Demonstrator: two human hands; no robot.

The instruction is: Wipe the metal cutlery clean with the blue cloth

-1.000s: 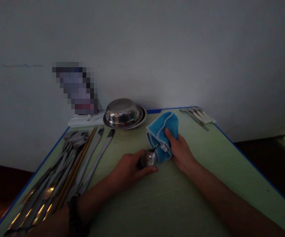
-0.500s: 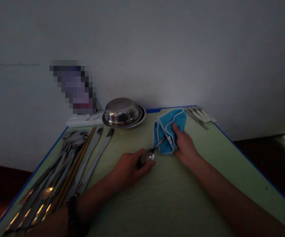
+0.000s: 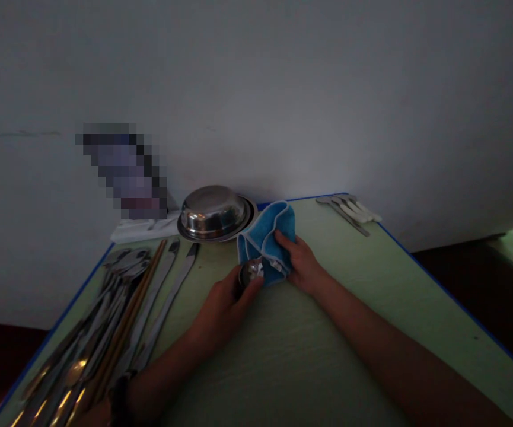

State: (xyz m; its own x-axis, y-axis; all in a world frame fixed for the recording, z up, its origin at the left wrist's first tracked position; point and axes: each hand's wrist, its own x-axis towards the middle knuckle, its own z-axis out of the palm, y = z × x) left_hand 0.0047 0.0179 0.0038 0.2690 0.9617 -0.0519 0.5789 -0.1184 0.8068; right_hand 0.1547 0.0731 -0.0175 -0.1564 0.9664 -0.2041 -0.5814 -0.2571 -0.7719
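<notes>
My left hand [image 3: 223, 302] pinches the bowl of a shiny metal spoon [image 3: 250, 271] just above the green table [image 3: 309, 362]. The spoon's handle runs into a folded blue cloth [image 3: 263, 240] and is hidden there. My right hand [image 3: 303, 267] grips that cloth around the handle, thumb on top. The two hands are close together near the middle of the table, a little in front of the steel bowls.
Upturned steel bowls [image 3: 214, 212] sit stacked at the back by the wall. Several knives, spoons and chopsticks [image 3: 118, 314] lie in a row along the left side. A few white-handled utensils [image 3: 349, 209] rest at the back right corner. A white tray [image 3: 143, 228] lies behind left.
The cloth slid away along the handle towards the right, then came back down to the spoon's bowl. Both hands and the spoon now sit further left and nearer the steel bowls.
</notes>
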